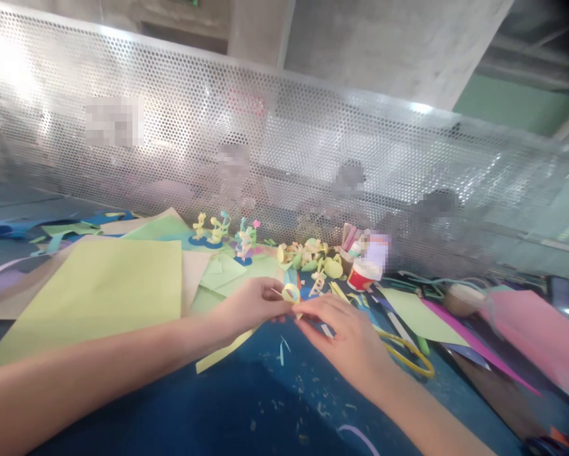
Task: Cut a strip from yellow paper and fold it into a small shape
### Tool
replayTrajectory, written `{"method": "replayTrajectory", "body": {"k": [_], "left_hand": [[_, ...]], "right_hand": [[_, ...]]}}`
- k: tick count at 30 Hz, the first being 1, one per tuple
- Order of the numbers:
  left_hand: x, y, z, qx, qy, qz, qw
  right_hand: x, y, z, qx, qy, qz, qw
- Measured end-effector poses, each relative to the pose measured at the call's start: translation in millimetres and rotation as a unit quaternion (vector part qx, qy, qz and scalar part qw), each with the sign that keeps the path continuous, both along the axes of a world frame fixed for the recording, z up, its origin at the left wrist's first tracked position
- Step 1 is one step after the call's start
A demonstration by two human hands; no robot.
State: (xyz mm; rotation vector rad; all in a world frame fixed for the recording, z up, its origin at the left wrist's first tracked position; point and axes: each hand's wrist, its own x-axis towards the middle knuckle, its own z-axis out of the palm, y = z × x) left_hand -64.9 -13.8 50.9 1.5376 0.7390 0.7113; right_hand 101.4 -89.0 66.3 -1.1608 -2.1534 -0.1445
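A small ring of rolled yellow paper (pixel 291 292) is held between the fingertips of both hands above the blue table. My left hand (pixel 256 301) pinches it from the left, its fingers curled. From the right, my right hand (pixel 336 323) grips its lower edge between thumb and forefinger. Just behind stand several small paper figures (pixel 244 244) on blue bases, and a heap of yellow and green paper pieces (pixel 308 255). A pale pink curled paper piece (pixel 317 284) lies right behind the ring. A yellow paper strip (pixel 225 352) lies below my left wrist.
Large yellow-green paper sheets (pixel 108 278) cover the left side. A red and white tub (pixel 362 275) stands behind my right hand. Yellow-handled scissors (pixel 415 358), a pink sheet (pixel 541 329) and a phone (pixel 560 294) lie rightward. A perforated metal screen (pixel 284 139) bounds the table's back; people sit beyond.
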Motion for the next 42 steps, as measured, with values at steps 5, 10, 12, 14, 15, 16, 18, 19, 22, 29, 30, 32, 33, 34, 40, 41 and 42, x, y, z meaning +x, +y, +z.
{"method": "replayTrajectory", "body": {"k": [5, 10, 12, 14, 15, 16, 18, 19, 22, 29, 30, 32, 33, 34, 40, 41, 42], "left_hand": [[-1, 2, -3.2, 0.074, 0.039, -0.025, 0.996], [0, -2, 0.2, 0.099, 0.035, -0.037, 0.994], [0, -3, 0.9, 0.098, 0.037, -0.043, 0.994], [1, -3, 0.9, 0.1, 0.038, -0.048, 0.993], [2, -3, 0.7, 0.101, 0.036, -0.052, 0.993], [2, -3, 0.4, 0.103, 0.033, -0.055, 0.993], [2, -3, -0.3, 0.105, 0.027, -0.056, 0.993], [2, -3, -0.7, 0.104, 0.028, -0.055, 0.993], [2, -2, -1.1, 0.105, 0.04, -0.047, 0.993], [0, -3, 2.4, 0.115, 0.079, -0.045, 0.989], [0, -3, 3.1, 0.12, 0.085, -0.043, 0.988], [0, -5, 4.1, 0.134, 0.097, -0.042, 0.985], [0, -5, 4.3, 0.141, 0.101, -0.041, 0.984], [0, -5, 4.2, 0.147, 0.105, -0.039, 0.983], [0, -3, 2.7, 0.159, 0.122, -0.035, 0.979], [-1, -4, 3.0, 0.162, 0.123, -0.036, 0.979], [-1, -4, 3.5, 0.165, 0.122, -0.038, 0.978]], "right_hand": [[-1, 1, -3.4, 0.038, -0.035, -0.023, 0.998], [-1, 1, -6.1, 0.046, 0.009, -0.103, 0.994], [-1, 2, -9.3, 0.021, 0.054, -0.123, 0.991], [0, 3, -12.2, -0.026, 0.113, -0.125, 0.985], [0, 4, -13.0, -0.056, 0.143, -0.116, 0.981], [-1, 5, -13.1, -0.086, 0.169, -0.1, 0.977], [-1, 5, -10.9, -0.139, 0.208, -0.064, 0.966], [-1, 5, -8.9, -0.159, 0.222, -0.047, 0.961], [0, 4, -2.6, -0.215, 0.258, -0.005, 0.942], [10, 11, -0.3, -0.315, 0.335, -0.006, 0.888], [11, 12, 0.0, -0.327, 0.329, -0.011, 0.886], [13, 13, 1.7, -0.348, 0.316, -0.02, 0.883], [13, 13, 2.9, -0.356, 0.312, -0.022, 0.881], [13, 13, 4.3, -0.363, 0.309, -0.024, 0.879], [16, 11, 10.0, -0.393, 0.272, -0.045, 0.877], [17, 12, 9.9, -0.396, 0.261, -0.048, 0.879], [17, 12, 9.6, -0.398, 0.251, -0.049, 0.881]]}}
